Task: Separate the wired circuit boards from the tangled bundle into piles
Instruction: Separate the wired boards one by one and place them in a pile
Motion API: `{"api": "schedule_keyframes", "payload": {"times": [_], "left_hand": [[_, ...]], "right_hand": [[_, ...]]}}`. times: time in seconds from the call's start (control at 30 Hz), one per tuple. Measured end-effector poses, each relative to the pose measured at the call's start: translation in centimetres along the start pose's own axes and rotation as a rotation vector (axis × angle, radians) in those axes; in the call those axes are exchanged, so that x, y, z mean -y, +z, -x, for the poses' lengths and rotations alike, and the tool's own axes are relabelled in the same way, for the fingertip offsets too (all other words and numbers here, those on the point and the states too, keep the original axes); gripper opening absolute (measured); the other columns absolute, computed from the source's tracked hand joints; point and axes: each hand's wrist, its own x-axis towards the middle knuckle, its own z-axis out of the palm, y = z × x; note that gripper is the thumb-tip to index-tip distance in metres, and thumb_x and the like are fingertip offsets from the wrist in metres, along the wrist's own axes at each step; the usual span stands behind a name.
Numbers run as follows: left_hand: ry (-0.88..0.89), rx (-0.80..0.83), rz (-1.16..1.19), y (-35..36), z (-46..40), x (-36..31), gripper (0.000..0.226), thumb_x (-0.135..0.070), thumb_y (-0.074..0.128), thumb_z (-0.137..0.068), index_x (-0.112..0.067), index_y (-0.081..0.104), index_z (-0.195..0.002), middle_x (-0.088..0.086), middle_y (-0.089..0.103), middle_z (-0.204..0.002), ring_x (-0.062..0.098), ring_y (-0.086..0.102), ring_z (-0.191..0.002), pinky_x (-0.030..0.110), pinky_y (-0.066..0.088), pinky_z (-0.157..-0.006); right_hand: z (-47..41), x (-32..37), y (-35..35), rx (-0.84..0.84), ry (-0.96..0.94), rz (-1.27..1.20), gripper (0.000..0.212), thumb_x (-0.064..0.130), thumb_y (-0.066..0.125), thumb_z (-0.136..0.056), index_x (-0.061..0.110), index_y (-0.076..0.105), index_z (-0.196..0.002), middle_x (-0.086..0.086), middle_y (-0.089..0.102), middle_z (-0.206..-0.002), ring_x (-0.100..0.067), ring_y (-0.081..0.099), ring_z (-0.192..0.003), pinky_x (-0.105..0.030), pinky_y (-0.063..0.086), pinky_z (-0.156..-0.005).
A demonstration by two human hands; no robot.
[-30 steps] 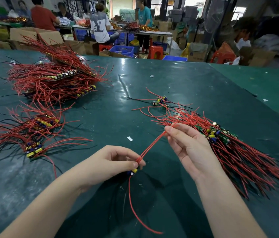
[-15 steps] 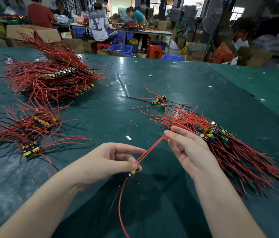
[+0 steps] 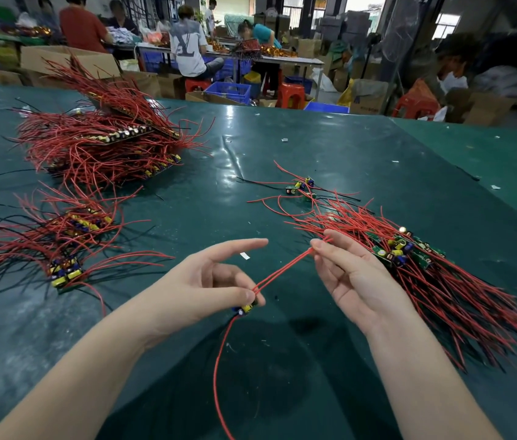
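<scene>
My left hand (image 3: 206,287) pinches one small circuit board (image 3: 246,308) between thumb and a finger, its index finger stretched out. Two red wires (image 3: 285,269) run taut from that board up to my right hand (image 3: 350,274), which pinches their ends at its fingertips. Another red wire hangs from the board toward me. The tangled bundle (image 3: 416,265) of green boards and red wires lies just right of my right hand. Sorted piles lie on the left: a large stack (image 3: 107,147) at the far left and a smaller pile (image 3: 63,246) nearer.
A few loose boards (image 3: 301,187) with red and black wires lie beyond the bundle on the dark green table (image 3: 250,154). A small white scrap (image 3: 245,256) lies between my hands. Behind the table, people work among cardboard boxes, blue crates and red stools.
My left index finger has straightened and points outward. The board's hanging wire has swung slightly. The wires between my hands stay taut.
</scene>
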Motion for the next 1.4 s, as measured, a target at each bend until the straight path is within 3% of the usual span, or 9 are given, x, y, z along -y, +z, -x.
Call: {"api": "schedule_keyframes", "payload": {"times": [0.2,0.27,0.37,0.53,0.77,0.97,1.13,1.27,1.4], "left_hand": [[0.04,-0.162,0.064,0.5,-0.4,0.4,0.054,-0.004,0.07,-0.081,-0.025,0.056,-0.129,0.007,0.073,-0.082,0.015,0.07,-0.085,0.015,0.049,-0.079],[0.052,-0.234,0.099,0.8,-0.6,0.6,0.048,-0.011,0.07,-0.077,-0.022,0.06,-0.123,0.007,0.075,-0.085,0.012,0.069,-0.084,0.013,0.049,-0.078],[0.054,-0.306,0.081,0.9,-0.8,0.9,0.037,-0.011,0.069,-0.082,-0.019,0.065,-0.118,0.006,0.076,-0.086,0.008,0.069,-0.081,0.01,0.048,-0.077],[0.103,-0.374,0.1,1.3,-0.9,1.0,0.054,-0.035,0.073,-0.062,-0.023,0.067,-0.114,0.005,0.075,-0.081,0.01,0.068,-0.081,0.011,0.048,-0.08],[0.089,-0.393,0.249,1.1,-1.2,1.2,0.052,-0.016,0.076,-0.07,-0.026,0.064,-0.119,0.007,0.074,-0.082,0.011,0.067,-0.084,0.027,0.044,-0.091],[0.071,-0.342,0.239,1.5,-1.2,1.4,0.039,-0.017,0.079,-0.072,-0.017,0.071,-0.11,0.009,0.073,-0.091,0.012,0.064,-0.079,0.023,0.048,-0.08],[0.103,-0.421,0.136,1.5,-1.3,1.5,0.029,-0.026,0.065,-0.077,-0.012,0.073,-0.101,0.008,0.075,-0.099,0.022,0.068,-0.099,0.035,0.048,-0.098],[0.117,-0.488,0.092,1.0,-1.4,1.6,0.016,-0.014,0.06,-0.09,-0.018,0.074,-0.097,0.003,0.076,-0.092,0.01,0.069,-0.091,0.031,0.049,-0.091],[0.108,-0.55,0.128,0.5,-1.5,1.4,0.022,-0.015,0.058,-0.092,-0.023,0.077,-0.086,0.003,0.076,-0.089,0.01,0.07,-0.09,0.033,0.05,-0.091]], "right_hand": [[1.2,-0.6,1.2,0.212,0.105,0.036,0.047,0.018,0.078,-0.063,0.008,0.064,-0.106,-0.011,0.074,-0.094,-0.019,0.072,-0.078,-0.024,0.057,-0.064],[1.7,-1.3,1.7,0.301,0.138,0.172,0.052,0.018,0.085,-0.06,0.007,0.064,-0.107,-0.013,0.074,-0.096,-0.021,0.071,-0.08,-0.027,0.058,-0.069],[2.3,-2.2,2.1,0.387,0.133,0.345,0.037,0.003,0.077,-0.071,0.006,0.066,-0.105,-0.014,0.073,-0.099,-0.02,0.071,-0.087,-0.027,0.057,-0.075],[2.6,-3.1,2.3,0.397,0.098,0.43,0.027,-0.005,0.065,-0.084,0.002,0.063,-0.11,-0.009,0.073,-0.093,-0.019,0.071,-0.087,-0.028,0.056,-0.079],[2.8,-3.2,3.1,0.448,0.22,0.185,0.038,0.006,0.071,-0.076,0.002,0.059,-0.111,-0.02,0.071,-0.1,-0.03,0.07,-0.091,-0.031,0.057,-0.078],[2.8,-3.3,3.2,0.441,0.294,0.102,0.036,0.011,0.07,-0.073,0.003,0.059,-0.105,-0.016,0.072,-0.091,-0.027,0.072,-0.085,-0.03,0.058,-0.073],[2.6,-3.4,2.9,0.427,0.265,0.173,0.031,0.013,0.074,-0.07,0.006,0.068,-0.099,-0.012,0.066,-0.081,-0.022,0.07,-0.074,-0.03,0.057,-0.072],[2.9,-3.5,2.9,0.444,0.243,0.301,0.013,0.019,0.077,-0.066,0.015,0.077,-0.079,-0.005,0.068,-0.078,-0.017,0.068,-0.07,-0.026,0.056,-0.069],[3.0,-3.5,3.0,0.453,0.242,0.374,0.005,0.016,0.079,-0.074,0.017,0.077,-0.078,-0.002,0.068,-0.078,-0.015,0.067,-0.068,-0.024,0.055,-0.067]]}}
